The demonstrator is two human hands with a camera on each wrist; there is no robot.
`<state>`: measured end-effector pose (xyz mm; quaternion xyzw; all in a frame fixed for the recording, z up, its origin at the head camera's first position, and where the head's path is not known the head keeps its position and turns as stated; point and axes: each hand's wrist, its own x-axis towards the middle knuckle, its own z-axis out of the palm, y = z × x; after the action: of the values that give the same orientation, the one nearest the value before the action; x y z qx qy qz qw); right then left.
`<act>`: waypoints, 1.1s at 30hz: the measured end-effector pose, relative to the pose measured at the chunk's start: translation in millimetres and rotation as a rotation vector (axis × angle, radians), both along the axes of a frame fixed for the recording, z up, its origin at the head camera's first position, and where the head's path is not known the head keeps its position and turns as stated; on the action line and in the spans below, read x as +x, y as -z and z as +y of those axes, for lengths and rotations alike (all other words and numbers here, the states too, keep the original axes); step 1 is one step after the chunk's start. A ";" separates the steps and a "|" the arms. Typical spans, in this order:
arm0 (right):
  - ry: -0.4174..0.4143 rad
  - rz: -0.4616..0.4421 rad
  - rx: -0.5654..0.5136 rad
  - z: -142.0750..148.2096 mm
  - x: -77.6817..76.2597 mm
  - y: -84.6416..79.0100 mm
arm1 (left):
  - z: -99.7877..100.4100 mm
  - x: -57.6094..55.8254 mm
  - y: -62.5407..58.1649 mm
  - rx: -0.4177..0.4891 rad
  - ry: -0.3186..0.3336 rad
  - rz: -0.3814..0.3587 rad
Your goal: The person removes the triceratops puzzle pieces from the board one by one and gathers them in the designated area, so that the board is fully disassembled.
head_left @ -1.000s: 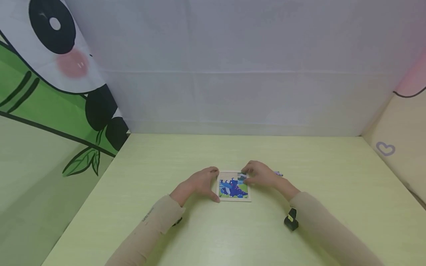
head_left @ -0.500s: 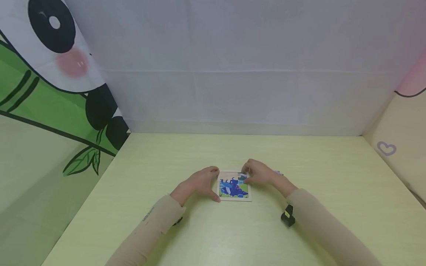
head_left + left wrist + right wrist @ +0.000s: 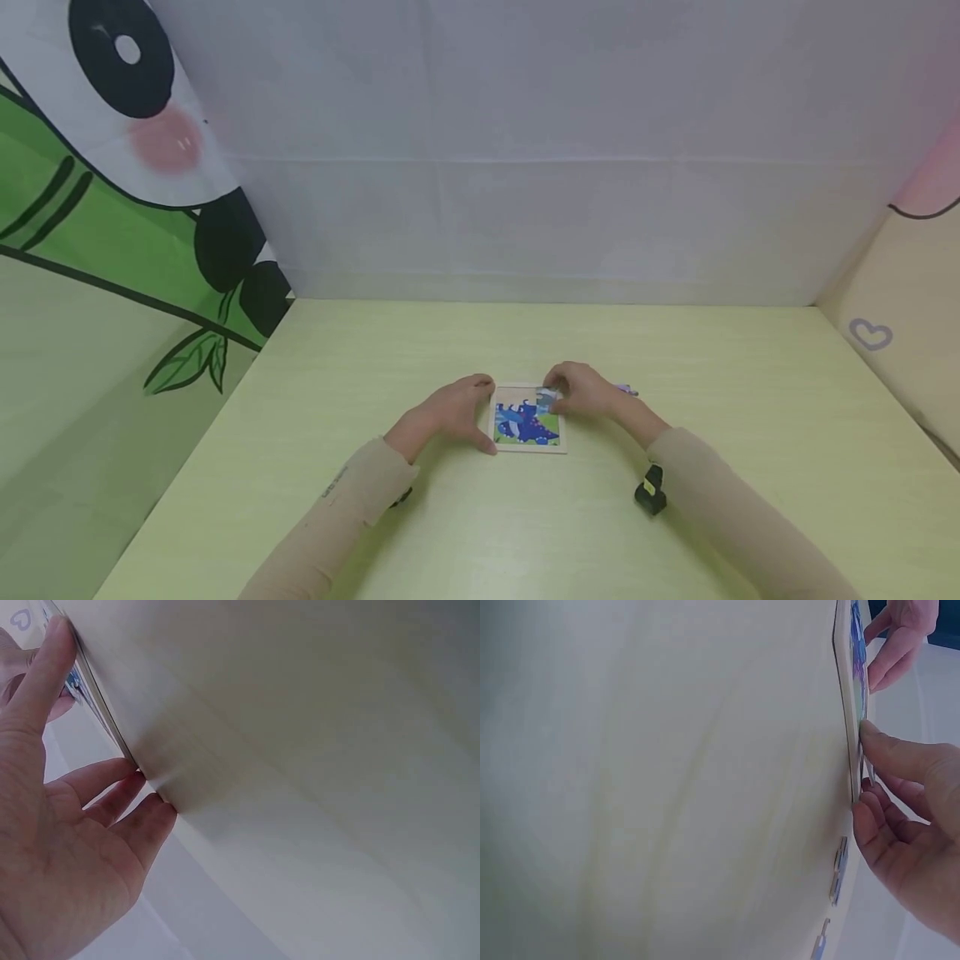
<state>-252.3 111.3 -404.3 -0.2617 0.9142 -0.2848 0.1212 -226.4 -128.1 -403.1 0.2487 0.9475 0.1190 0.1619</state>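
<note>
A square jigsaw puzzle board [image 3: 528, 451] with a pale rim lies on the table, showing a blue dinosaur picture; bare wood shows at its upper left. My left hand [image 3: 457, 412] steadies its left side, thumb at the near corner and fingers at the far one. In the left wrist view the fingertips [image 3: 166, 806] meet the tabletop at the board's edge. At the far right corner, my right hand [image 3: 588, 392] pinches a puzzle piece [image 3: 546, 398] between thumb and fingers, close over the board. The right fingers partly hide this piece and the rim there.
Loose puzzle pieces lie on the table right of the board: one piece [image 3: 840, 870] near the right hand, another piece [image 3: 821, 941] further off. Behind the pale table [image 3: 480, 525] stands a grey-white backdrop [image 3: 525, 167], with a printed panel at either side.
The right hand has shifted very slightly at the board's far right corner, still pinching the piece. The left hand and the board have stayed in place.
</note>
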 end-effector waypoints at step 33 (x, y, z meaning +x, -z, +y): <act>-0.005 0.000 -0.022 14.6 -0.2 -8.8 | 2.3 0.0 -3.8 0.001 0.007 -0.012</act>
<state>-252.5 125.9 -395.6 -0.2654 0.9103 -0.2945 0.1191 -226.4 -125.8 -399.3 0.2513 0.9457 0.1201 0.1678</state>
